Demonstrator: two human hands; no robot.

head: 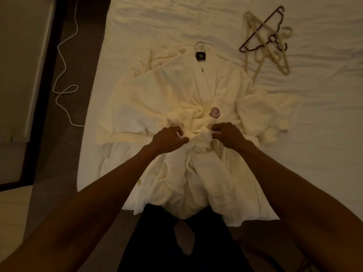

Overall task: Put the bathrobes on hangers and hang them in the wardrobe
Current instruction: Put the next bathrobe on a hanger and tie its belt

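Bathrobe (176, 91) lies front up on the bed (324, 134), centre of view, collar away from me, hem hanging off the near edge by my dark trousers (157, 242). Far left, a white cable (64, 61) snakes over the floor beside the bed. My left hand (169, 139) grips the belt (125, 137) just left of the knot (203, 135) at the waist, fingers curled on the cloth. Metal hanger hook (200, 44) sticks out at the collar. Dark red logo (214, 113) on the chest. My right hand (228, 134) pinches the belt on the knot's other side; hands close together, not touching. Further right, spare hangers (269, 42) in a heap on the sheet, one dark across pale ones, just beside the robe.
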